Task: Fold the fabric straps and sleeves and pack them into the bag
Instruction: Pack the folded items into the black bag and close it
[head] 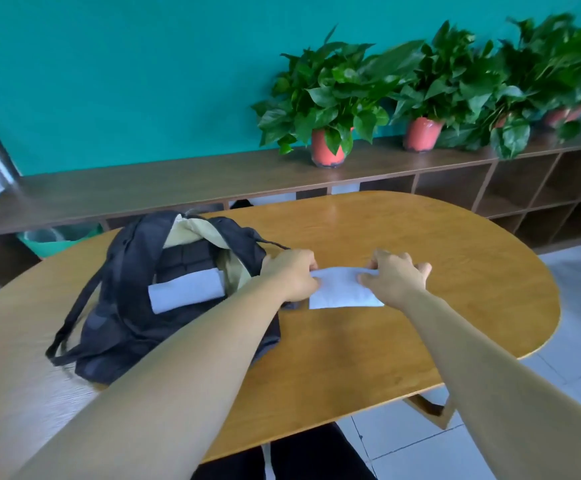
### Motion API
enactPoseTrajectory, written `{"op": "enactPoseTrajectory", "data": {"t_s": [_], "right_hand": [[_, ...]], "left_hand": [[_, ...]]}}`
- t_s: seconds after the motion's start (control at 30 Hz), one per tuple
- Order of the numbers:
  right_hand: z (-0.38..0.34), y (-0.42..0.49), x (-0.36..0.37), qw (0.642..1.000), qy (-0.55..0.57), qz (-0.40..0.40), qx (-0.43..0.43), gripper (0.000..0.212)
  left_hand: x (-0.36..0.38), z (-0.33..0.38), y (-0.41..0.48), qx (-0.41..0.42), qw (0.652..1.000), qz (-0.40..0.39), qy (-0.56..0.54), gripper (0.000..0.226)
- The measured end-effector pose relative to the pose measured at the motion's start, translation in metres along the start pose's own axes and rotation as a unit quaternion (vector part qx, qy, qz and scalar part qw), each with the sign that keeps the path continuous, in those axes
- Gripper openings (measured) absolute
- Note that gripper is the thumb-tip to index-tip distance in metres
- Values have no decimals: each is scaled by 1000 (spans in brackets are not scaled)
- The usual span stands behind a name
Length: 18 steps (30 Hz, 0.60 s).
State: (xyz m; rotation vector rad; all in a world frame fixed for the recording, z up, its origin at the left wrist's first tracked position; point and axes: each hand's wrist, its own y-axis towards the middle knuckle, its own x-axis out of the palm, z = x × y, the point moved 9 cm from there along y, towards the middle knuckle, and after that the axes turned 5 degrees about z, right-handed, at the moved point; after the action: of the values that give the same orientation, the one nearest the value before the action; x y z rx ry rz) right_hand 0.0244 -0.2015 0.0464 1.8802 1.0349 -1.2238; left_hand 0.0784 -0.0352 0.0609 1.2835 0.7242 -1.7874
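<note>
At the centre of the frame a white fabric piece (pixel 344 294) lies flat on the counter (pixel 438 258), its long axis running left to right across the picture and tilted a little. Both hands are on its far edge. The left hand (pixel 292 277) pinches the upper left corner with curled fingers, and the right hand (pixel 398 277) pinches the upper right corner, so the cloth is held between them. The near edge rests on the wood, toward the bottom of the frame.

The bag (pixel 126 317), a dark backpack, lies just left of the cloth. Its open mouth with a pale lining (pixel 185 230) points toward the upper middle of the frame. The left hand is the nearer one: it overlaps the bag's right edge, while the right hand is well apart from it. The packing move would therefore carry the cloth leftward and slightly up the frame. A second white piece (pixel 186 291), already folded, lies across the bag's opening. The blur makes it hard to tell whether it sits inside the bag or only on top.

The fold here looks unfinished, probably needing the far edge brought toward the near one.

The counter is a rounded wooden top. Behind it a low brown shelf unit (pixel 178 181) carries potted plants (pixel 328 98) against a teal wall (pixel 109 81). A green bin (pixel 50 240) shows at the left, and pale floor tiles (pixel 559 393) at the lower right.
</note>
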Motion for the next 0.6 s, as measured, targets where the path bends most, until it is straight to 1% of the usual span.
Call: {"op": "enactPoseTrajectory", "data": {"t_s": [0.03,0.1,0.17,0.23,0.27,0.3,0.37,0.43,0.6], "right_hand": [[-14,-1,-9,1000,6,15,-12,12],[-47,-4,-24,998,16,36,-43,12],[-88,-8,-30,996,25,42,-80,13],[-127,-13,-28,992,31,43,-115,14],[-148,-17,-25,990,34,42,-130,14],[-166,-20,-20,988,33,40,-143,13],[-201,-28,-5,986,21,31,-164,11],[-222,-32,9,985,7,25,-171,11],[-249,-42,48,983,-38,-1,-181,23]], "left_hand": [[-15,-7,-6,-5,1000,7,-20,9],[-44,-29,-20,-20,997,27,-69,13],[-69,-59,-36,-34,993,48,-107,4],[-91,-90,-51,-52,990,74,-107,29],[-100,-108,-60,-66,988,85,-112,34],[-105,-123,-68,-80,986,92,-118,32],[-112,-158,-86,-123,978,104,-130,18],[-109,-181,-94,-151,974,111,-131,9],[-88,-217,-105,-179,972,90,-121,6]]}}
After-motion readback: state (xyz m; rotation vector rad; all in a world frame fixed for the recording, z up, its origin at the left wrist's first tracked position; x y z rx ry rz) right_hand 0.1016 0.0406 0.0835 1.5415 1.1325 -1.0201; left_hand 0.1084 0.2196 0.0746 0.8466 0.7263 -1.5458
